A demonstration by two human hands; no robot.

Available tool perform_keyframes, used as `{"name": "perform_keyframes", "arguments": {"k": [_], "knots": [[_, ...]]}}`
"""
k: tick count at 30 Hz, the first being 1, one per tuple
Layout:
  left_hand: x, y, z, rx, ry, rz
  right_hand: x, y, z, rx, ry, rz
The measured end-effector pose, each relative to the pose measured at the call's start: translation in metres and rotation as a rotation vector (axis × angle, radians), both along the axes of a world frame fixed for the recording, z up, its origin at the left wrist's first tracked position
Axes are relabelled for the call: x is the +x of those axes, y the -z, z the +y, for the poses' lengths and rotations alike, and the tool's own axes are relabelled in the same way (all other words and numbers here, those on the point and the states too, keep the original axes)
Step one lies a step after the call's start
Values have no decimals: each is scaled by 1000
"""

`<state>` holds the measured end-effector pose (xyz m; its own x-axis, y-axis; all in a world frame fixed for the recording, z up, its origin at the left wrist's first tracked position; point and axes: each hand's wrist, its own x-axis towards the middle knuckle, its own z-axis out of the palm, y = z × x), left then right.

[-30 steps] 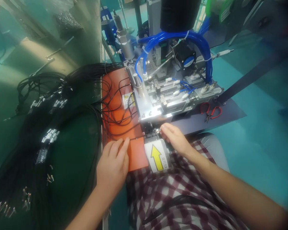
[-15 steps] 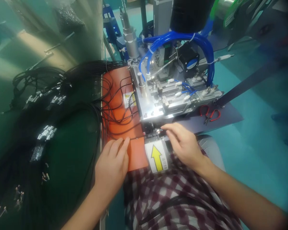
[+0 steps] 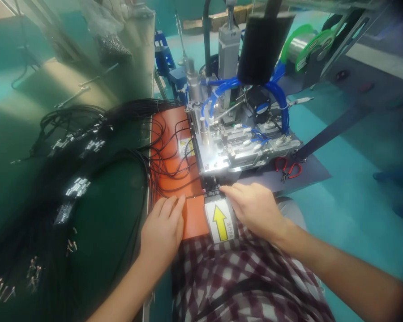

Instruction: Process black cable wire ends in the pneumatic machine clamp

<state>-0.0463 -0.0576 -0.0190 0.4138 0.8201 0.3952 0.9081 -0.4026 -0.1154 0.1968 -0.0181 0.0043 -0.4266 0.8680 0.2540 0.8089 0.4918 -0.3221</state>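
Observation:
My left hand (image 3: pixel 164 224) is closed on a thin black cable (image 3: pixel 195 196) above the orange plate (image 3: pixel 195 221). The cable runs right from those fingers to the front edge of the machine (image 3: pixel 210 166). There, the thumb and forefinger of my right hand (image 3: pixel 255 209) pinch at the cable's end, though its tip is too small to make out. Just below this spot is a white label (image 3: pixel 219 223) with a yellow arrow. Several other black cables (image 3: pixel 169 169) lie across the orange plate with their ends at the machine's left edge.
Bundles of black cable (image 3: pixel 121 156) with shiny metal ends (image 3: pixel 78 187) cover the dark green table (image 3: pixel 110 214) on the left. Red-handled pliers (image 3: pixel 288 169) lie right of the machine. Blue air hoses (image 3: pixel 284 107), a black cylinder (image 3: pixel 263 49) and a green wire spool (image 3: pixel 300 47) are above and behind.
My right fingertips have moved slightly left and down onto the cable end and are pressed closer together. My left hand keeps its hold. The camera view has shifted.

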Motion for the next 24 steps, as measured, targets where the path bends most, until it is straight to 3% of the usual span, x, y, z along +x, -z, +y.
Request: {"name": "perform_keyframes", "arguments": {"k": [3, 6, 8, 10, 14, 19, 24], "knots": [[0, 0, 0, 13, -6, 2, 11, 9, -19, -83, 175, 406], [1, 1, 0, 31, -10, 2, 26, 37, -46, -276, 416, 705], [1, 1, 0, 36, -11, -4, 35, 62, -65, -505, 470, 733], [1, 2, 0, 32, -11, -13, 42, 88, -81, -633, 462, 712], [0, 2, -2, 2, -20, -39, 47, 127, -107, -724, 434, 664], [-2, -2, 13, -144, -50, -77, 50, 148, -129, -804, 400, 605], [-6, -9, 35, -196, -65, -85, 49, 153, -137, -841, 338, 559]]}}
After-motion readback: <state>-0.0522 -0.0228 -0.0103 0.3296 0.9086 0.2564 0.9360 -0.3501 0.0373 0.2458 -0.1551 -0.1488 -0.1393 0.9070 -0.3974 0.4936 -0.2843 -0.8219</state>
